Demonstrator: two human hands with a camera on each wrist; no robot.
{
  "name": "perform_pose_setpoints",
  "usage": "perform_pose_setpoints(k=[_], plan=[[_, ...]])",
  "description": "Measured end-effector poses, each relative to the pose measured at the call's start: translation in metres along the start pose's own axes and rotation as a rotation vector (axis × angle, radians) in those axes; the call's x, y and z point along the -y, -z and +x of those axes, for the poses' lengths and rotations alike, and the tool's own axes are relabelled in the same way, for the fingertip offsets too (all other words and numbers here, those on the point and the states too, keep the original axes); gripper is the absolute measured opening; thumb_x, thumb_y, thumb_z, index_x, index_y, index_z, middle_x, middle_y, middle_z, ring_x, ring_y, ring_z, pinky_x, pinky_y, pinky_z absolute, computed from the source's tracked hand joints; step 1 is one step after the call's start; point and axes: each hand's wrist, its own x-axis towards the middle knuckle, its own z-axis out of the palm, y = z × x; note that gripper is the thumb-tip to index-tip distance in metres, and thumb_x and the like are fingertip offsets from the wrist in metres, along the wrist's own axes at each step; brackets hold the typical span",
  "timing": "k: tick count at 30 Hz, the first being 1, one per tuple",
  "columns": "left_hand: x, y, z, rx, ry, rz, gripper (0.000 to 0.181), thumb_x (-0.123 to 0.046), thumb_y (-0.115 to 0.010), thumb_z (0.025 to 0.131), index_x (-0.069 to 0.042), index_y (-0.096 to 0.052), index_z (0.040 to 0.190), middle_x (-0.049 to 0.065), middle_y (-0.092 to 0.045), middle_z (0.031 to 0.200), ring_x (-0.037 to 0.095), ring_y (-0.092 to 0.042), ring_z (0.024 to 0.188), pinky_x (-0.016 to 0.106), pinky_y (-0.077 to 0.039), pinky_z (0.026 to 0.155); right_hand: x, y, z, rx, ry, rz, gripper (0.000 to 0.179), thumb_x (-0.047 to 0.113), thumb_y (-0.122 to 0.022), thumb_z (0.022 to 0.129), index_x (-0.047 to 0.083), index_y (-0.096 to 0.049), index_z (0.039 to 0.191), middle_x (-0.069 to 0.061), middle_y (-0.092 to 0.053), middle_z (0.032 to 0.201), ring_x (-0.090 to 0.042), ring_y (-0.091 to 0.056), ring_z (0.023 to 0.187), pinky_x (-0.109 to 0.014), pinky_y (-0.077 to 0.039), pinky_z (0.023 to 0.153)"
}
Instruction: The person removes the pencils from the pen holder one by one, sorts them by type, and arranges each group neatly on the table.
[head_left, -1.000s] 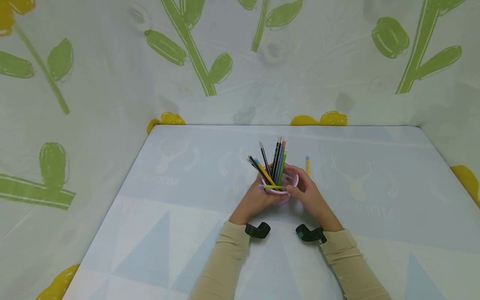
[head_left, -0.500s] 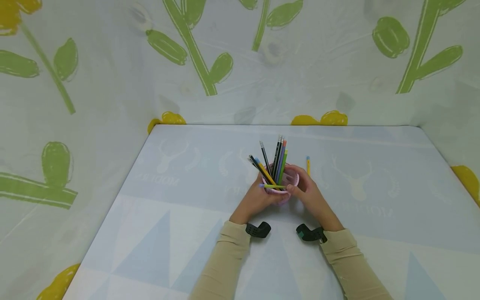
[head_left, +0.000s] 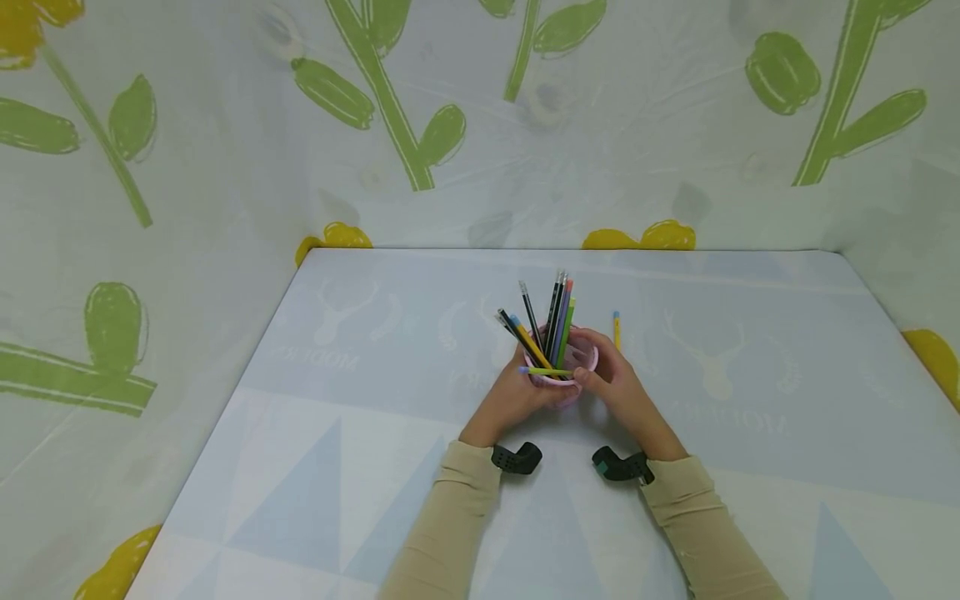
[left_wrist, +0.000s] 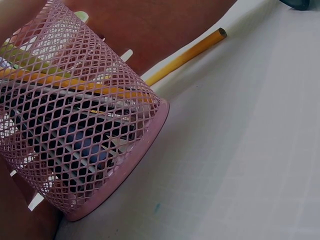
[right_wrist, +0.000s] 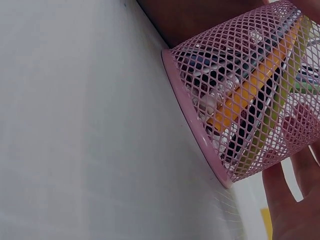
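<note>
One round pink wire-mesh cup (left_wrist: 131,164) of pencils (head_left: 552,317) is being gripped between left hand (head_left: 504,404) and right hand (head_left: 618,387), a blue-ended yellow pencil (head_left: 617,330) lying beyond the latter; nothing is being shifted since earlier, suggesting steadying.

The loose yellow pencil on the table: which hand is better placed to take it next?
Probably the right hand: the yellow pencil lies just beyond it. Both hands hold the pink mesh cup, but the left hand is on the side away from the pencil.
</note>
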Motion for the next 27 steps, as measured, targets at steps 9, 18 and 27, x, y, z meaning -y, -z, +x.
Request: perform_pose_setpoints(k=[9, 18, 27], plan=[[-0.001, 0.0, 0.0, 0.001, 0.002, -0.011, 0.082, -0.027, -0.075, 0.072, -0.022, -0.024, 0.136, 0.002, -0.048, 0.121, 0.013, -0.049, 0.1, 0.029, -0.042, 0.085, 0.002, 0.0, 0.0, -0.004, 0.004, -0.01, 0.047, 0.002, -0.048, 0.089, 0.007, -0.034, 0.133, -0.01, -0.028, 0.141, -0.026, -0.02, 0.131, -0.052, -0.017, 0.102], [0.005, -0.001, 0.0, -0.004, 0.011, -0.011, 0.082, -0.029, -0.075, 0.071, -0.024, -0.025, 0.136, -0.001, -0.048, 0.121, 0.013, -0.049, 0.101, 0.03, -0.041, 0.086, 0.0, -0.001, 0.0, -0.005, -0.01, -0.019, 0.046, 0.007, -0.05, 0.09, 0.009, -0.034, 0.133, -0.009, -0.029, 0.142, -0.026, -0.022, 0.131, -0.051, -0.018, 0.102], [0.005, -0.001, 0.0, -0.008, 0.004, 0.001, 0.083, -0.031, -0.074, 0.072, -0.026, -0.023, 0.137, -0.002, -0.046, 0.123, 0.013, -0.048, 0.102, 0.031, -0.041, 0.087, 0.001, -0.001, -0.001, -0.003, -0.005, -0.011, 0.046, 0.005, -0.05, 0.089, 0.008, -0.034, 0.133, -0.009, -0.03, 0.141, -0.025, -0.023, 0.13, -0.05, -0.019, 0.102]])
